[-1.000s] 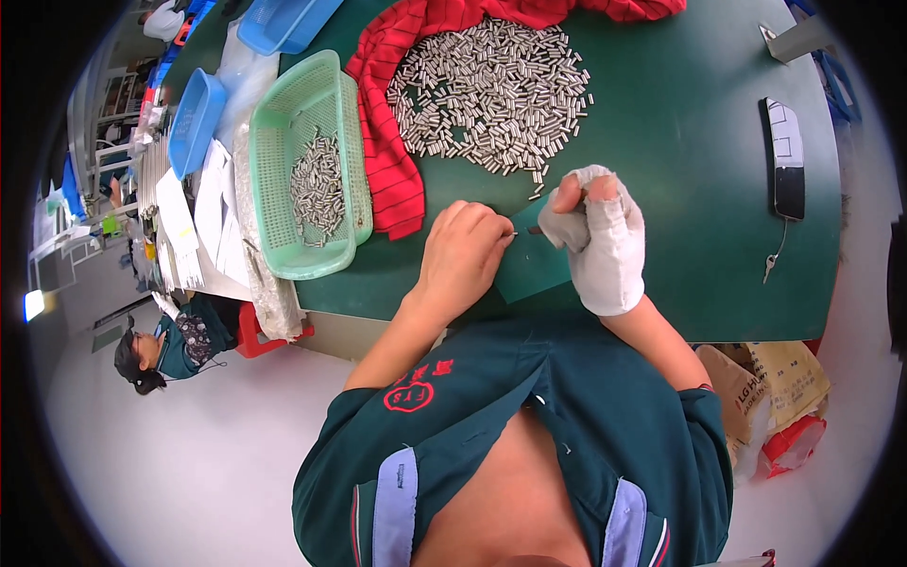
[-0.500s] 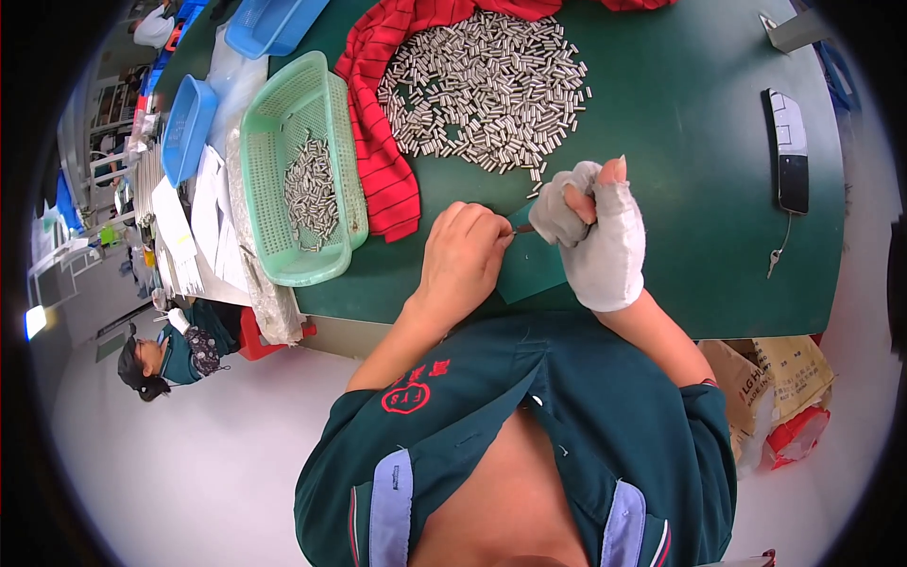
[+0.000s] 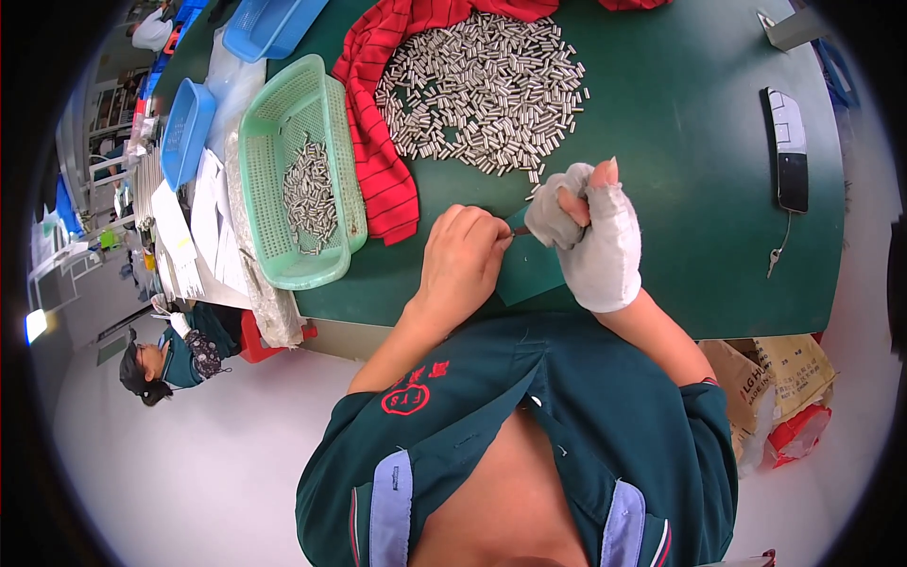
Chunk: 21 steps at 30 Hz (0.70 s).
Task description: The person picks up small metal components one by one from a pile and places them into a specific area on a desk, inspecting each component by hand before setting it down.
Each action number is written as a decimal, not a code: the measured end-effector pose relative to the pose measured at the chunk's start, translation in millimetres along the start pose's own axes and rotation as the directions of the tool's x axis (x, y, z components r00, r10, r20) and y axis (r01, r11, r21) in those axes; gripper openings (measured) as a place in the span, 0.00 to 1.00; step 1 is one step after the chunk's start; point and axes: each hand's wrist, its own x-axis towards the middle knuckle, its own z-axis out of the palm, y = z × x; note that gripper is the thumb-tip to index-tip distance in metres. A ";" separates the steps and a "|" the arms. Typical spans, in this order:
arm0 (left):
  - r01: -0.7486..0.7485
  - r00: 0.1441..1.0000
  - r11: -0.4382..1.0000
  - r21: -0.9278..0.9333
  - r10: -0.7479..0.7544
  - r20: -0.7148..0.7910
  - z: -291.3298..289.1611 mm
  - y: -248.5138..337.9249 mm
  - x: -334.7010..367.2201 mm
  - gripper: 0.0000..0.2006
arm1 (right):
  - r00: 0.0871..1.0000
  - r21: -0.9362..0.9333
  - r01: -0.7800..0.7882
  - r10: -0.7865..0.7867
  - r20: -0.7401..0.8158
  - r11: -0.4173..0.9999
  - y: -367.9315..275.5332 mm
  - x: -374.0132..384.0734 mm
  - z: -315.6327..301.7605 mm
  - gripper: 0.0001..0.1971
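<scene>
My left hand (image 3: 463,250) is bare and closed, its thumb and fingers pinched together; what they hold, if anything, is too small to make out. To its right, my right hand (image 3: 595,236) wears a pale fingerless glove and is curled shut round a thin dark-tipped tool (image 3: 521,230). Most of this tool is hidden in the fist, and its tip points at my left fingertips. Below the hands lies a small green sheet (image 3: 529,274). Just beyond them a large heap of short metal pins (image 3: 487,90) spreads on the green table (image 3: 690,189).
A red striped cloth (image 3: 387,189) borders the heap. Left of it stands a light green basket (image 3: 250,189) with metal pins (image 3: 310,194) inside. Blue trays (image 3: 187,132) are farther left. A phone (image 3: 789,151) with a key lies at right. A co-worker (image 3: 179,354) sits at far left.
My hands keep nearly the same pose; the right fist has shifted very slightly left. At far left, the co-worker's head has tilted a little.
</scene>
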 end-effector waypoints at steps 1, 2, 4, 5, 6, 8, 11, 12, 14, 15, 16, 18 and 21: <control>-0.001 1.000 1.000 0.001 0.001 -0.001 -0.2 0.0 0.1 0.07 | 1.000 -0.004 0.001 -0.001 0.004 1.000 -0.3 0.0 0.6 0.26; -0.001 1.000 1.000 0.001 0.001 -0.001 -0.2 -0.3 -0.1 0.07 | 1.000 -0.008 0.002 -0.002 0.008 1.000 -0.4 0.1 1.0 0.26; 0.001 1.000 1.000 -0.001 -0.001 0.006 0.2 -1.1 -0.3 0.07 | 1.000 -0.011 -0.003 0.003 0.003 1.000 -0.3 0.4 0.9 0.26; 0.001 1.000 1.000 -0.001 -0.001 0.006 0.2 -0.6 -0.1 0.07 | 1.000 -0.013 -0.008 0.008 -0.002 1.000 -0.2 0.6 0.8 0.26; 0.002 1.000 1.000 -0.001 -0.002 0.000 0.0 0.3 0.1 0.07 | 1.000 -0.013 -0.008 0.008 -0.002 1.000 -0.3 0.7 1.0 0.26; 0.004 1.000 1.000 -0.001 -0.004 -0.006 0.3 0.7 0.3 0.07 | 1.000 -0.007 -0.015 0.015 -0.011 1.000 -0.7 0.7 1.4 0.26; 0.002 1.000 1.000 -0.007 -0.002 -0.018 0.9 1.0 -0.2 0.08 | 0.999 -0.026 -0.024 0.023 -0.024 0.999 0.9 0.1 -0.8 0.26; 0.002 1.000 1.000 -0.007 -0.002 -0.020 0.7 1.3 -0.2 0.08 | 0.999 -0.025 -0.024 0.023 -0.025 0.999 0.7 0.2 -0.3 0.26; 0.002 1.000 1.000 -0.008 -0.002 -0.020 1.1 1.0 -0.6 0.08 | 0.999 -0.012 -0.034 0.033 -0.038 0.999 -0.1 0.2 1.7 0.27; 0.000 1.000 1.000 -0.008 0.000 -0.023 1.5 0.7 -1.1 0.08 | 0.999 -0.012 -0.034 0.034 -0.039 0.999 -0.3 0.0 1.8 0.27; -0.001 1.000 1.000 -0.008 0.001 -0.025 1.8 0.6 -1.5 0.08 | 0.998 -0.047 -0.039 0.037 -0.053 0.998 -0.4 -0.4 1.7 0.27; -0.001 1.000 1.000 -0.009 0.001 -0.030 2.6 0.5 -2.4 0.08 | 0.997 -0.082 -0.047 0.042 -0.069 0.996 -0.2 -1.6 3.0 0.27; -0.001 0.999 1.000 -0.006 0.001 -0.043 4.8 -0.2 -3.9 0.08 | 0.998 -0.156 -0.026 0.017 -0.057 0.987 1.5 -3.2 5.9 0.27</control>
